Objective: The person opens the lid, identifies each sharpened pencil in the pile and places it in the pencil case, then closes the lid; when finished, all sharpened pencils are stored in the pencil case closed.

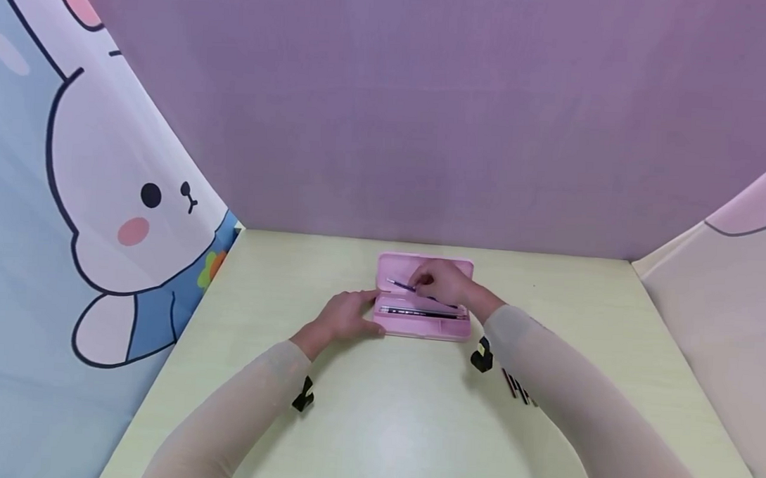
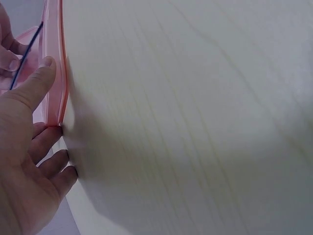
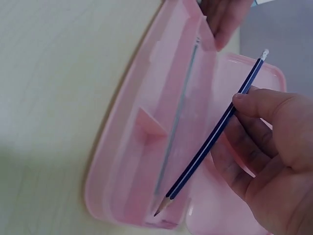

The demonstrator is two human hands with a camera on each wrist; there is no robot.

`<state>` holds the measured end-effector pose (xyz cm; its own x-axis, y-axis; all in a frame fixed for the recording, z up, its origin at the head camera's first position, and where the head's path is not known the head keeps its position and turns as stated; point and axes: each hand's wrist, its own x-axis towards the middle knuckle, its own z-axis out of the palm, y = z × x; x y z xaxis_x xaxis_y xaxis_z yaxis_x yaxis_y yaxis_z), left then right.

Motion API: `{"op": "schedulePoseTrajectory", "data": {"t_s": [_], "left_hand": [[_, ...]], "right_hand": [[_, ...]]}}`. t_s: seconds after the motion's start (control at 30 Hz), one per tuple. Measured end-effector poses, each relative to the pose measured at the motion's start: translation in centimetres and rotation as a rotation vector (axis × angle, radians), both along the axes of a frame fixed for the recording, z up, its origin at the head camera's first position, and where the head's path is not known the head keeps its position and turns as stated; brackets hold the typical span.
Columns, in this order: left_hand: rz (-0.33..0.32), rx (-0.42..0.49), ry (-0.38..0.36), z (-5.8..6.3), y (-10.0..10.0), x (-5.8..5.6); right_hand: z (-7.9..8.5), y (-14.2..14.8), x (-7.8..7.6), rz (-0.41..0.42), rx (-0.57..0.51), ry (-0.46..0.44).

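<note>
A pink pencil case (image 1: 407,327) lies open on the table, its lid (image 1: 391,267) tipped back. My left hand (image 1: 345,316) holds its left end, with the thumb on the front wall and the fingers around the end in the left wrist view. Above the case, my right hand (image 3: 279,132) pinches a dark blue pencil (image 3: 215,132) with a white stripe between thumb and fingers. The pencil slants over the tray, sharpened tip low by the end wall. Another pencil (image 3: 181,112) lies lengthwise in the case's long compartment.
Several dark pencils (image 1: 514,386) lie on the table (image 1: 376,422), partly hidden by the right sleeve (image 1: 561,386). A small divider (image 3: 149,123) stands in the case's front compartment. A purple curtain (image 1: 437,128) hangs behind the table, with a rabbit-print cloth (image 1: 119,187) at the left.
</note>
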<state>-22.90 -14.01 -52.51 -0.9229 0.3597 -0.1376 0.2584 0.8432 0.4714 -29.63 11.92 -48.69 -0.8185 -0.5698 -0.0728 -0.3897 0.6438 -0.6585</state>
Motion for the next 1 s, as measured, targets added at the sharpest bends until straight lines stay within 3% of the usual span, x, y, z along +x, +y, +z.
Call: {"op": "schedulePoseTrajectory", "data": {"t_s": [0.27, 0.73, 1.0], "left_hand": [[0.013, -0.006, -0.002, 0.0, 0.1, 0.0], [0.013, -0.006, -0.007, 0.0, 0.2, 0.1], [0.013, -0.01, -0.004, -0.1, 0.1, 0.1]], "right_hand": [[-0.9, -0.6, 0.6, 0.048, 0.064, 0.02], [-2.0, -1.8, 2.1, -0.032, 0.204, 0.198], [-2.2, -1.5, 2.4, -0.023, 0.17, 0.16]]}}
